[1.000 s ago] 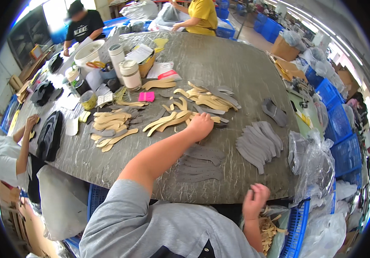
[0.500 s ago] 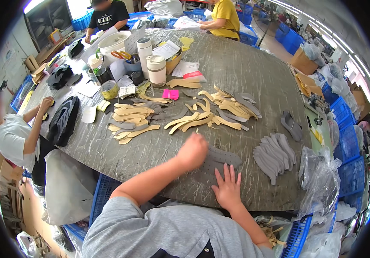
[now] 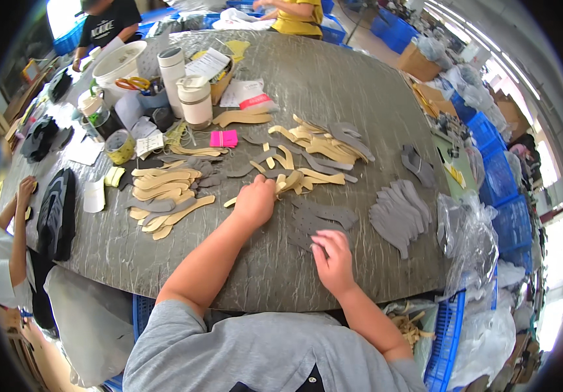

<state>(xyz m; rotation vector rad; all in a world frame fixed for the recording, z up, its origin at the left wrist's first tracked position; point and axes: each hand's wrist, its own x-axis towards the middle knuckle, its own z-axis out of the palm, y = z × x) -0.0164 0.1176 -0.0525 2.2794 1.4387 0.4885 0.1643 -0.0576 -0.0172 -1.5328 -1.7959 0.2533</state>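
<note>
My left hand [image 3: 255, 201] is closed over the near edge of a pile of curved tan and grey strips [image 3: 324, 178]. Tan strip ends stick out beside it; its fingertips are hidden. My right hand [image 3: 335, 261] is half curled, with nothing visible in it, at the near edge of flat grey pieces with small holes [image 3: 320, 219]. Right of these lies a fanned stack of grey curved pieces [image 3: 400, 212]. Another pile of tan strips [image 3: 164, 189] sits to the left, with grey ones among them.
Behind the strips stand a lidded cup [image 3: 195, 104], a tall white bottle [image 3: 171, 78] and a white bucket [image 3: 118, 65]. A pink pad [image 3: 224, 138] lies nearby. Black shoe parts [image 3: 57, 212] lie left, beside a co-worker's hands. Clear plastic [image 3: 467, 232] hangs over the right edge.
My left hand has moved from the perforated grey pieces to the strip pile and closed there. My right hand has lifted from lying flat, and its fingers have curled. The view has shifted.
</note>
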